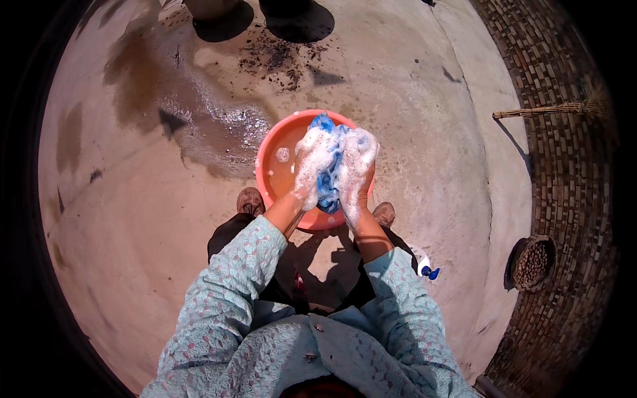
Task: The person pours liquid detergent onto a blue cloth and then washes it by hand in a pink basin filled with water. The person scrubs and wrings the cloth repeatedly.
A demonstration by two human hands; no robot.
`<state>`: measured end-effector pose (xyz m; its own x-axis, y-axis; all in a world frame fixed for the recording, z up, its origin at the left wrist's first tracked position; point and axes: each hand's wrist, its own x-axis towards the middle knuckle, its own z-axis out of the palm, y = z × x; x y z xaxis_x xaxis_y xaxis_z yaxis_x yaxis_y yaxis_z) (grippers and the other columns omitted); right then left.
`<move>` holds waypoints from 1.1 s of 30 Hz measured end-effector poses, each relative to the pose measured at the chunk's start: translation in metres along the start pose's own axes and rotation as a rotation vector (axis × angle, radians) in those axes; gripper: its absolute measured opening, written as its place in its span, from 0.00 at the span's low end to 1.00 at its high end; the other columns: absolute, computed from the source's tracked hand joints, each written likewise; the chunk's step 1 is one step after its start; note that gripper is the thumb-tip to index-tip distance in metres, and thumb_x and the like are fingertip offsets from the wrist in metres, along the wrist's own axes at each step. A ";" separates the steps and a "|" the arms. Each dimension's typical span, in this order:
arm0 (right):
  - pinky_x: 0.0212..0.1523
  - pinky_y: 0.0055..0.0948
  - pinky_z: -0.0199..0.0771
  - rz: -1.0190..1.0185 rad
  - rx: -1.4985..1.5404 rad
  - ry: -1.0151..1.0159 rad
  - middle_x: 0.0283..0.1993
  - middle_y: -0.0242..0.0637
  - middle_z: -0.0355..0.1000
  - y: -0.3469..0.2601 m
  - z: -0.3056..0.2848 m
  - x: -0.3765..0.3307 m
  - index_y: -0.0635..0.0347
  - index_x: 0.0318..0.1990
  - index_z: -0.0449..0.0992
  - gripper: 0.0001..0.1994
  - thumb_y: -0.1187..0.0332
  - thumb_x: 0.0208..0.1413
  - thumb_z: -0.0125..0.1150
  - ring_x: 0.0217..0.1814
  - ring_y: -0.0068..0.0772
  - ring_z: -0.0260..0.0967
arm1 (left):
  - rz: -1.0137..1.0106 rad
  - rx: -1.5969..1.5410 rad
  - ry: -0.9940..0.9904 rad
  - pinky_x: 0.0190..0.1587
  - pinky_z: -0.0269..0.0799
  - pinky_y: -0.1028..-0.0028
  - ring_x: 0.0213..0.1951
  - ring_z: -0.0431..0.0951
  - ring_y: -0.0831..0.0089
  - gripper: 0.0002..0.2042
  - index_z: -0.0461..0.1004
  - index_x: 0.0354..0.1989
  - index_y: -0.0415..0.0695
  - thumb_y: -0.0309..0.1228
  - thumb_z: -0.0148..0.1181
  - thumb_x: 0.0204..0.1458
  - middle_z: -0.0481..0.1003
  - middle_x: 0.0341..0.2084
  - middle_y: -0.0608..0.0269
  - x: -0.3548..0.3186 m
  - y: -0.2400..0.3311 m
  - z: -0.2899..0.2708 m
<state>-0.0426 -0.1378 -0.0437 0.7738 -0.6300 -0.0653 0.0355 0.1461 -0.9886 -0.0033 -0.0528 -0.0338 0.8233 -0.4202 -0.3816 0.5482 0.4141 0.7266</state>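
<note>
A wet blue cloth is bunched between my two hands above an orange-pink basin. Thick white suds cover the cloth and most of both hands. My left hand presses on the cloth's left side, my right hand on its right side. Foam hides most of the fingers, but both hands are closed around the fabric. Cloudy water with patches of foam shows in the left part of the basin.
The basin stands on concrete between my shoes. A white bottle with a blue pump is by my right leg. Wet ground spreads at the far left. Along the right brick wall are a straw broom and a round basket.
</note>
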 end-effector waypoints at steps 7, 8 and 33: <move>0.39 0.28 0.71 -0.017 -0.052 -0.118 0.38 0.34 0.71 -0.007 0.002 -0.002 0.63 0.39 0.73 0.08 0.70 0.52 0.59 0.39 0.27 0.69 | -0.138 -0.376 0.021 0.34 0.72 0.78 0.31 0.72 0.80 0.09 0.69 0.38 0.48 0.40 0.50 0.58 0.70 0.30 0.71 0.009 0.001 -0.004; 0.36 0.25 0.72 0.102 0.002 -0.123 0.39 0.32 0.70 0.004 -0.011 0.014 0.62 0.38 0.73 0.07 0.69 0.55 0.57 0.37 0.24 0.68 | -0.087 -0.291 0.054 0.34 0.71 0.78 0.32 0.71 0.82 0.08 0.70 0.40 0.46 0.34 0.54 0.56 0.70 0.31 0.71 0.004 0.005 0.006; 0.41 0.25 0.72 -0.429 -0.297 -0.323 0.38 0.34 0.72 -0.050 -0.010 -0.015 0.63 0.42 0.71 0.15 0.74 0.43 0.62 0.38 0.26 0.70 | -0.347 -0.520 -0.233 0.44 0.76 0.64 0.41 0.77 0.63 0.18 0.70 0.48 0.42 0.42 0.52 0.56 0.74 0.41 0.57 0.004 0.054 0.003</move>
<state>-0.0624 -0.1433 0.0051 0.8837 -0.3155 0.3456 0.2447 -0.3180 -0.9160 0.0291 -0.0343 0.0061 0.5650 -0.7385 -0.3680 0.8232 0.5344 0.1917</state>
